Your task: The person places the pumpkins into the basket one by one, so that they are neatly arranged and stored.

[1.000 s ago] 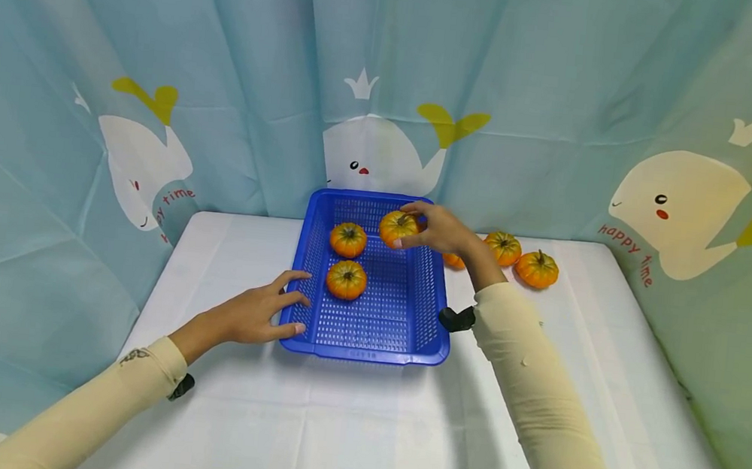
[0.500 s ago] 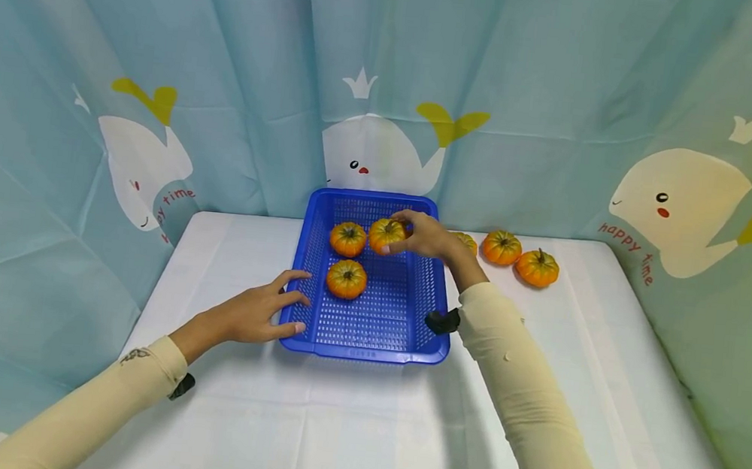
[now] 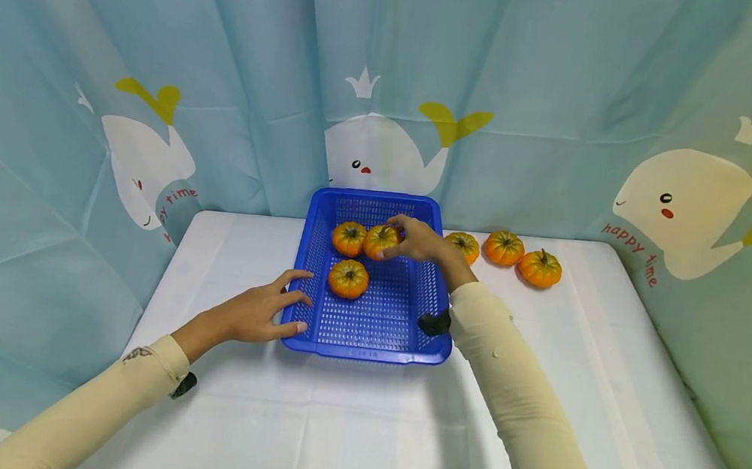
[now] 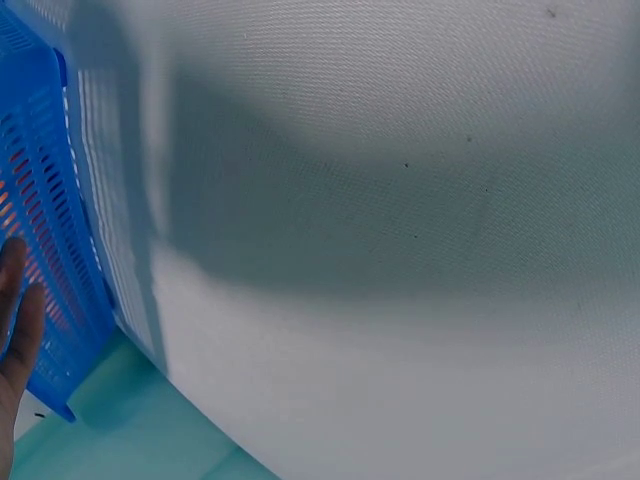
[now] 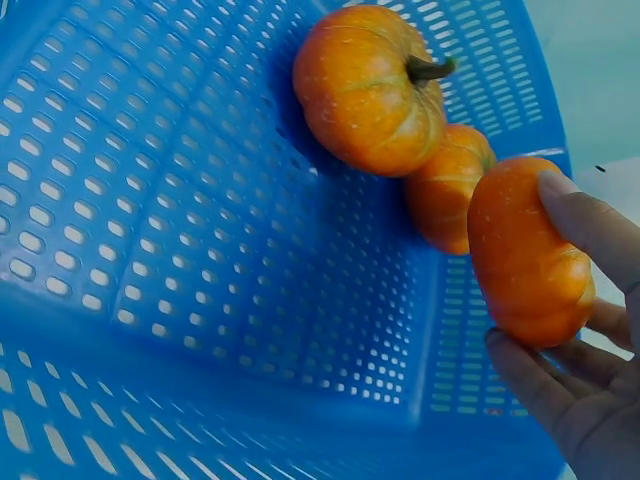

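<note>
My right hand [image 3: 418, 240] grips a small orange pumpkin [image 5: 530, 255] between thumb and fingers, inside the blue plastic basket [image 3: 378, 355] at its far side. Two more pumpkins lie in the basket: one at the back left [image 3: 348, 239], just beside the held one, and another pumpkin [image 3: 347, 279] nearer me. In the right wrist view, the held pumpkin partly covers one of them. My left hand [image 3: 260, 312] rests at the basket's left rim with fingers spread over it. Only fingertips of that hand show in the left wrist view, by the basket's slotted wall [image 4: 50, 200].
Right of the basket, three pumpkins sit on the white-covered table [image 3: 357, 429]: one by the basket wall [image 3: 463, 247], a middle pumpkin [image 3: 504, 247] and a right pumpkin [image 3: 540, 268]. A pale blue curtain [image 3: 541, 69] with whale prints hangs behind the table.
My right hand has moved left and slightly down with its pumpkin, bringing it beside the back-left one. The pumpkin right of the basket now shows more fully. My left hand has stayed put.
</note>
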A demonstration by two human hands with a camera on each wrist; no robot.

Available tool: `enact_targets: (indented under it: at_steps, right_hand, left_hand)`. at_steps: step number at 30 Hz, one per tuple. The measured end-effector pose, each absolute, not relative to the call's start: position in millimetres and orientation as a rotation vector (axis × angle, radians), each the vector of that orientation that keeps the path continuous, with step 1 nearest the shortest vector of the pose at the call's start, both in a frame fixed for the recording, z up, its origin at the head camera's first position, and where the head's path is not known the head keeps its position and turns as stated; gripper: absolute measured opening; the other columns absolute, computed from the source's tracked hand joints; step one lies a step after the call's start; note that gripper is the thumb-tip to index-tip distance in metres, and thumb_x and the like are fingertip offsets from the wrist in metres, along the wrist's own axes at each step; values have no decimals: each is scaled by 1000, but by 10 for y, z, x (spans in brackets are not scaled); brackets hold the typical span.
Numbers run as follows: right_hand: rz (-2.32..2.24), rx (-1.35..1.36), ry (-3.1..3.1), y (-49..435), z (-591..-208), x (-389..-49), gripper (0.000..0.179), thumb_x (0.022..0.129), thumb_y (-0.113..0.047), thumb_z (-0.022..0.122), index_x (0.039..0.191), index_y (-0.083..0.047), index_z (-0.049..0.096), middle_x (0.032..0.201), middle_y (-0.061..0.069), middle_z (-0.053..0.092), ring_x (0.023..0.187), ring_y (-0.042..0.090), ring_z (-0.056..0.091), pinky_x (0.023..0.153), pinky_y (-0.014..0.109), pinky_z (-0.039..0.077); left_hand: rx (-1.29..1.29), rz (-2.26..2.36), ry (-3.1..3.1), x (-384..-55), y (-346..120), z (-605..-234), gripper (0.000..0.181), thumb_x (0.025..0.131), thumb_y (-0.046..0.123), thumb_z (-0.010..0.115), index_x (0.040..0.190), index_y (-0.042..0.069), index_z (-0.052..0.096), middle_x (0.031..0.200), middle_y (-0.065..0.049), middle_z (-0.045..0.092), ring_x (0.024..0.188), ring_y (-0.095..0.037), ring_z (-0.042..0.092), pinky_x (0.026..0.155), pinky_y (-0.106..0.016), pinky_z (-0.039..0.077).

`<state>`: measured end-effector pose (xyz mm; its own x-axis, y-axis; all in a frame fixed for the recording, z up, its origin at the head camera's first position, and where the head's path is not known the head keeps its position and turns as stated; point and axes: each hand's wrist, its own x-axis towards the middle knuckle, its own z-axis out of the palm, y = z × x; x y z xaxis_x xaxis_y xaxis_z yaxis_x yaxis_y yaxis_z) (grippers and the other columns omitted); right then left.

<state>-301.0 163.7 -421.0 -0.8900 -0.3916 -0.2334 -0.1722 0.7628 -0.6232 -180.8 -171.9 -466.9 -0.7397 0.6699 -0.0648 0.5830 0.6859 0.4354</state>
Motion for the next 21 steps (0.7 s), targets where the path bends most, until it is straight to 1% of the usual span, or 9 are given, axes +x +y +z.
enact_targets:
  at_steps: [5,10,15,21]
  right_hand:
    - [-869,-386,2604,1594,-4267,-3009,72,85,-35,81,140,-5,46,139,19,53,124,35,52,108,52,44]
    - [-869,-348,2579,1552,-4313,-3011,70,84,-32,82,138,-4,47,136,19,54,124,35,53,108,50,45]
    - [-846,-346,2577,1507,-4363,-3034,69,85,-32,82,138,-5,47,136,19,54,124,35,52,109,50,44]
    - [-818,-341,2574,1462,-4384,-3037,69,86,-33,80,141,-5,48,141,20,51,126,35,50,111,51,42]
  left_hand:
    - [1023,574,2681,-1818,-1719,-4666,51,96,58,55,131,22,61,163,-5,22,112,-31,65,93,-47,56]
    - [1026,577,2679,-1824,-1717,-4665,50,96,58,55,131,22,61,163,-5,22,114,-32,65,94,-48,55]
    - [1015,581,2679,-1821,-1721,-4666,50,96,57,56,131,22,61,164,-5,22,117,-33,64,95,-49,55]
    - [1015,585,2674,-1820,-1728,-4659,49,96,57,57,131,22,61,163,-5,23,117,-34,64,96,-50,54]
